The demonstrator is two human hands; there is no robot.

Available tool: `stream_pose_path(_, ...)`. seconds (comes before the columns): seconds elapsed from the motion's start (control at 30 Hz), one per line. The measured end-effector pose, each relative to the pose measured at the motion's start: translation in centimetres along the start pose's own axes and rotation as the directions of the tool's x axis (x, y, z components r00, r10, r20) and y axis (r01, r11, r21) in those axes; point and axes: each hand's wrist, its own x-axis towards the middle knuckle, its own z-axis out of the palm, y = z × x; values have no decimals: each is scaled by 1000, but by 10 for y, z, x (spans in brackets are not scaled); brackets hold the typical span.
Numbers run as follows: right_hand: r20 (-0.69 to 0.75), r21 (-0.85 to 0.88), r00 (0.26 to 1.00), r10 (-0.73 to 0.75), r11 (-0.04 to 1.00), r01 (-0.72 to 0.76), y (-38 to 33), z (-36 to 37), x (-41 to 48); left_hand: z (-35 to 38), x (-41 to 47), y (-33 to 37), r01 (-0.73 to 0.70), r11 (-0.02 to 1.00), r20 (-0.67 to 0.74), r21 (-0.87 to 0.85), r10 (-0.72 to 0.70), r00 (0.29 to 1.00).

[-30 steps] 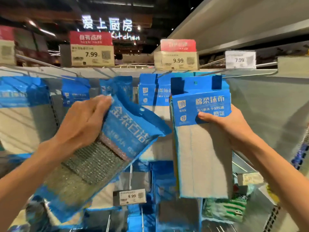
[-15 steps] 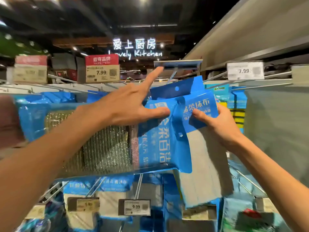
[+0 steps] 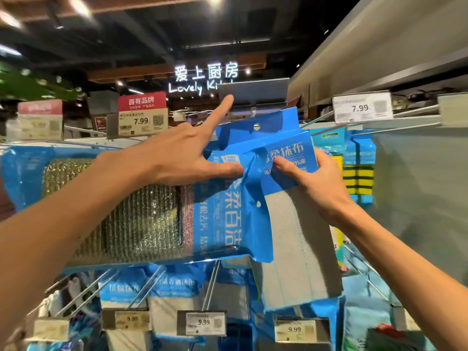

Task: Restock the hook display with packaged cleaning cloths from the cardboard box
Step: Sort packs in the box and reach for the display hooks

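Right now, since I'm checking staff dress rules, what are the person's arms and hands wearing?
Nothing that shows: both forearms are bare to the frame edge, no sleeve in view. The left hand and right hand have no gloves; no ring, watch or wristband is visible.

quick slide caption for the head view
Left hand holds a mesh pack, index finger pointing at the tag holder; right hand pinches a cloth pack.

Single head-worn view, upward, close before hook display (image 3: pixel 417 186)
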Motion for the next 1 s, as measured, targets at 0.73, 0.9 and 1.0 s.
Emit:
stream_pose_path(0.73,-82,-373,986,146,913,-166,72,40,45,16,7,-10,-21,969,-81,247,42,996)
stream_pose_path(0.9,-165,-396,959,230,875,-278,71,46,32,24,1,-14,-33,986,-119,161,53,992)
stream_pose_path(1.0,-293,-355,956,-21,931,-89,55,44,-14,35,-19,-14,-44,995,-142,85,56,988)
